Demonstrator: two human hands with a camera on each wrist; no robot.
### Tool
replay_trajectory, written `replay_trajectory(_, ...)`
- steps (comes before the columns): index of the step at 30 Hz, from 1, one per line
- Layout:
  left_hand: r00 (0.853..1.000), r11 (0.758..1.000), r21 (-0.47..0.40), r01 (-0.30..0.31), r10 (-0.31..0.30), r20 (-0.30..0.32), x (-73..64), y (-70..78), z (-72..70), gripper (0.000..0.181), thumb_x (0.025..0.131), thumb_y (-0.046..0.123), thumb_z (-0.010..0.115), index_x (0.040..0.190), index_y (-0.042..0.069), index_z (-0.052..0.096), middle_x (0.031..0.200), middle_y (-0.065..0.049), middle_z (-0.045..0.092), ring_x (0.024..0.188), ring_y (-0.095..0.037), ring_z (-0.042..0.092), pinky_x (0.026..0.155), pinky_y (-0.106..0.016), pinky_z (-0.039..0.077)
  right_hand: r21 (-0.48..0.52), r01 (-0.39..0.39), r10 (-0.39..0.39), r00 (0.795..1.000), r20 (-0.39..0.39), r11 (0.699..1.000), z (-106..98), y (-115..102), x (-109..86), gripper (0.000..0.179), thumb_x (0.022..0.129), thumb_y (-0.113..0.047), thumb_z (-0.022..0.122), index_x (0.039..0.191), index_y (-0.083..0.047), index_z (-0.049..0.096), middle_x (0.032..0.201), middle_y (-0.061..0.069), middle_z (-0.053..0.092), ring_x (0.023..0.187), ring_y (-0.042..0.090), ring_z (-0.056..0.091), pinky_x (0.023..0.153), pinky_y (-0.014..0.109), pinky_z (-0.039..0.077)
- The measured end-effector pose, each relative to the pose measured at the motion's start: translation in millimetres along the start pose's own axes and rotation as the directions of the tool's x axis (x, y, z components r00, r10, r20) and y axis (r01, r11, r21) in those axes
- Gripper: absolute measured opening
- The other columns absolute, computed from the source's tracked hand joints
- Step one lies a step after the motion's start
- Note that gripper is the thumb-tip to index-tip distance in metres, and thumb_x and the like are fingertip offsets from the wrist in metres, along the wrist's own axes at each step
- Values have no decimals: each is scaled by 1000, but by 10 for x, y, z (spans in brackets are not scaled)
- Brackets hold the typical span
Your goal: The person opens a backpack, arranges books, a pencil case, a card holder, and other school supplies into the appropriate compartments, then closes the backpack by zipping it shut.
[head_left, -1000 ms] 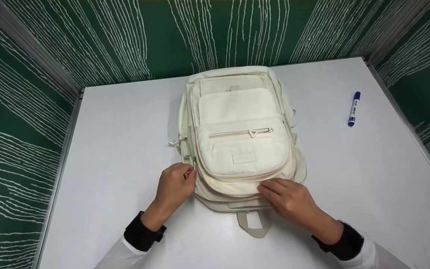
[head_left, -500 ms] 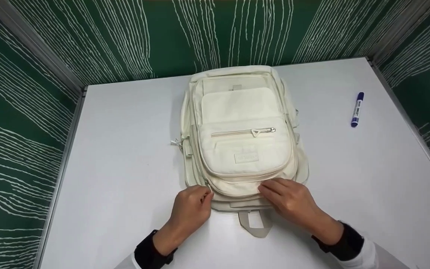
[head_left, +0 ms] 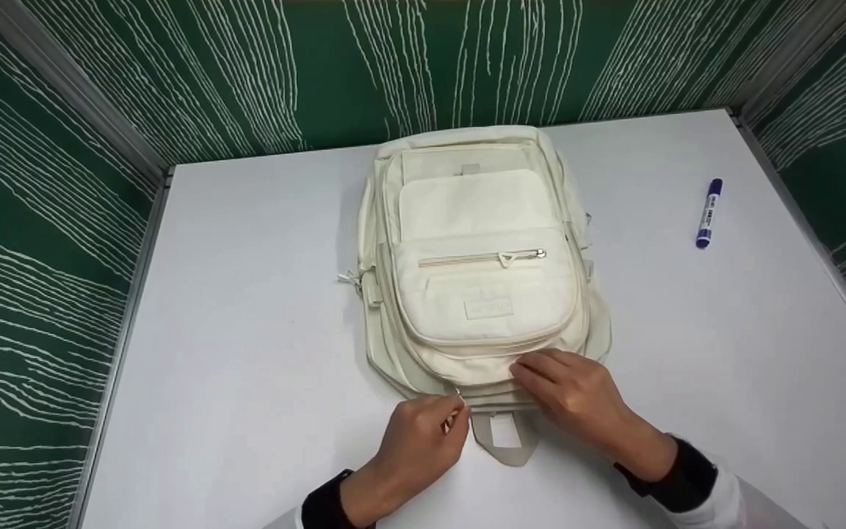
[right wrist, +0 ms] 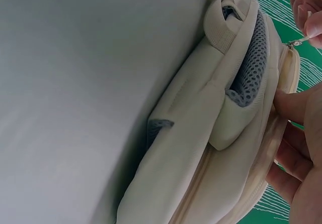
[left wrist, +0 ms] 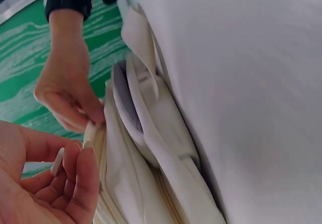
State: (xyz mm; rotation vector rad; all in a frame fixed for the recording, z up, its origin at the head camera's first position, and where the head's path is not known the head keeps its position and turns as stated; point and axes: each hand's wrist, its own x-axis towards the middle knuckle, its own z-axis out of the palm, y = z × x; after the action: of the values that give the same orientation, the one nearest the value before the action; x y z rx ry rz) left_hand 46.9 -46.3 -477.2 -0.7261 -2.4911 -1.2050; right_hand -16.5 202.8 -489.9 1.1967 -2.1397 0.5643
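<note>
A cream backpack (head_left: pixel 471 206) lies front side up on the white table, its grey top loop (head_left: pixel 507 444) toward the person. At the bag's near edge, left of the loop, the left hand (head_left: pixel 423 441) pinches a zipper pull. That pull's cord and metal slider (right wrist: pixel 294 43) show in the right wrist view, and its pale tab (left wrist: pixel 58 162) pokes out between the fingers in the left wrist view. The right hand (head_left: pixel 570 389) grips the bag's fabric beside the zipper line, near the lower right of the front pocket. Its fingertips are partly hidden in the head view.
A blue and white marker (head_left: pixel 709 213) lies on the table (head_left: pixel 261 294) at the right. Green panels (head_left: pixel 335 73) with white wavy lines stand along the back and both sides. Another zipper pull (head_left: pixel 507 258) hangs on the front pocket.
The left hand has moved down and right around the bag's near left corner, drawing the zipper pull along toward the right hand. The right hand has kept its place.
</note>
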Motion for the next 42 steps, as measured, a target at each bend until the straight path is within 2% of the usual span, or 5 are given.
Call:
replay_trajectory(15,995,993,69,-95,96,-5,172,179,312,22,87,-3,73,72,10,66,61,5,61,54,-3,55,52,-10,40,-11,-1,1,999,-36,1000,20,-27,-10,35,110,-13,51,100,-2,82,96,6,77,84,21,72,69,35,60)
replay_trajectory(24,990,989,60,-133,135,-39,128,162,283,35,85,-5,71,66,14,48,57,7,44,53,1,35,50,-10,26,-43,64,-67,994,-88,997,76,-261,44,24,105,-16,58,100,-7,80,90,0,74,74,19,63,65,34,46)
replay_trajectory(29,985,983,64,-172,172,13,99,162,236,17,87,-4,72,78,10,67,70,4,57,61,-3,51,57,-11,41,-22,85,-86,992,-96,996,108,-308,90,25,106,-11,56,96,-5,79,91,2,76,74,19,65,65,33,45)
replay_trajectory(36,956,954,77,-291,287,66,118,147,163,10,91,2,71,96,8,76,93,0,68,84,-9,66,76,-15,54,14,74,-73,996,-57,997,70,-321,128,26,108,-10,53,100,-5,77,93,3,74,75,19,62,66,33,43)
replay_trajectory(42,924,922,66,-382,381,29,168,84,89,35,79,-10,59,105,7,75,102,-2,72,95,-12,70,88,-18,55,40,39,-37,998,-47,998,85,-304,132,24,106,-11,52,98,-7,74,90,1,71,74,19,60,67,33,42)
